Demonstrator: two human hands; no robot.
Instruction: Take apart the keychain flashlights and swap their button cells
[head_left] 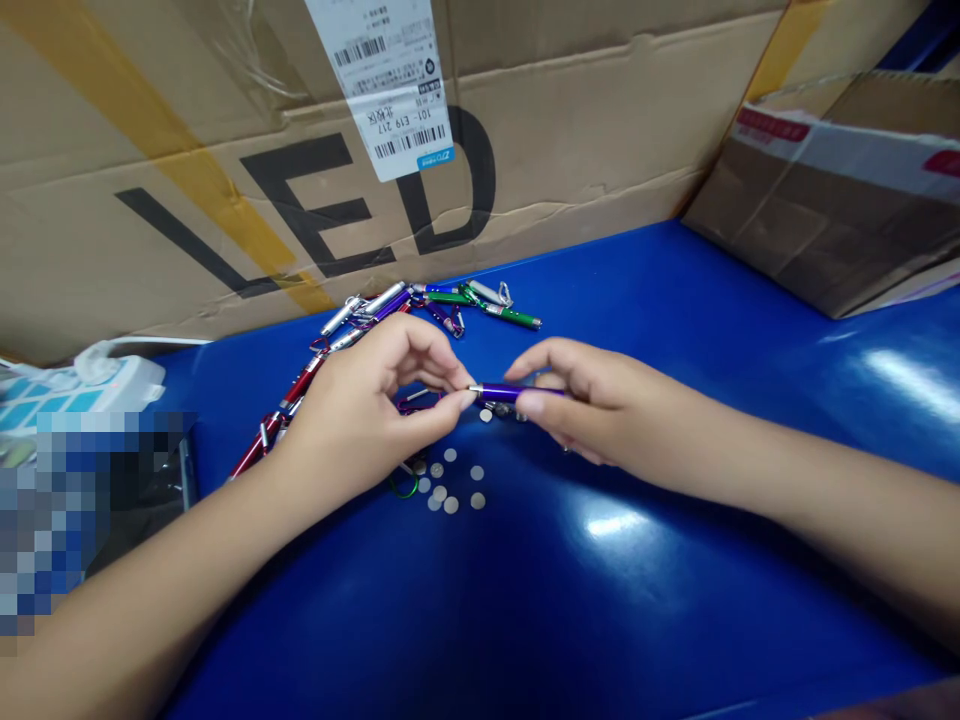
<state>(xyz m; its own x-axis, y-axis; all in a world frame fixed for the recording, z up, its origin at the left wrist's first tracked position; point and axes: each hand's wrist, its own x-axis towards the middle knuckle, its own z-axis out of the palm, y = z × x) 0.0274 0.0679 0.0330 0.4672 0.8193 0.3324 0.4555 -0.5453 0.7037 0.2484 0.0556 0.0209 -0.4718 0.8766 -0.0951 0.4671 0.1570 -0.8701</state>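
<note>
Head view: the left hand [390,385] is reaching in from 8 o'clock, its fingers [450,362] pinching the narrow silvery tip of a purple tube [504,393]. The tube is lying roughly level between both hands, above the blue desk [675,560]. The right hand [600,400] is coming in from 3 o'clock, thumb and index closing on the tube's other end; its lower fingers are curling underneath, partly hidden.

Main risk: slipping. The left fingers are getting only a small bit of tip, and the barrel is looking smooth; uneven pulling or twisting could be popping it loose. Whether the tip is a separate piece, not telling from here.

Round silvery discs [478,501] are sitting loose around 7 o'clock, a few more just below the tube. A dropped tube or a dipping wrist could be scattering them, the glossy desk probably offering little grip. A green clip [406,489] is lying beside them, near 8 o'clock, possibly snagging.

Other tubes with clips [517,318] are piling from 9 to 12 o'clock, left wrist and forearm passing close in front; careless withdrawing could be dragging some along.
</note>
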